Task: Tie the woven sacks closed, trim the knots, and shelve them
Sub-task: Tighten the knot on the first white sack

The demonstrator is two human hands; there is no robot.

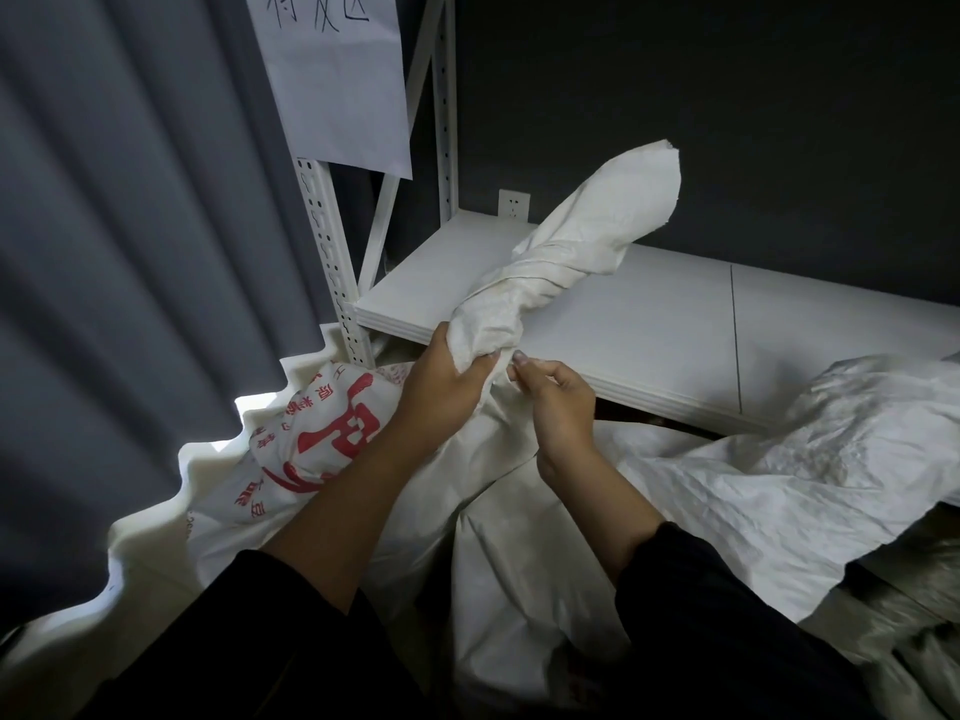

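Note:
A white woven sack [498, 511] lies in front of me, its neck twisted into a rope [550, 262] that rises up and to the right over the shelf. My left hand [447, 376] grips the twisted neck at its base. Right beside it, my right hand [556, 397] pinches the sack fabric just under the twist between thumb and fingertips. I cannot see any cord or tie on the neck. A second sack with red printed characters [322, 428] lies to the left, partly under my left forearm.
A white metal shelf board [675, 324] runs behind the sacks, held by a perforated upright [327, 241] with a paper sign [343, 80] on it. Another crumpled white sack [810, 459] lies at the right. Grey curtain hangs at the left; a wall socket [513, 204] sits behind.

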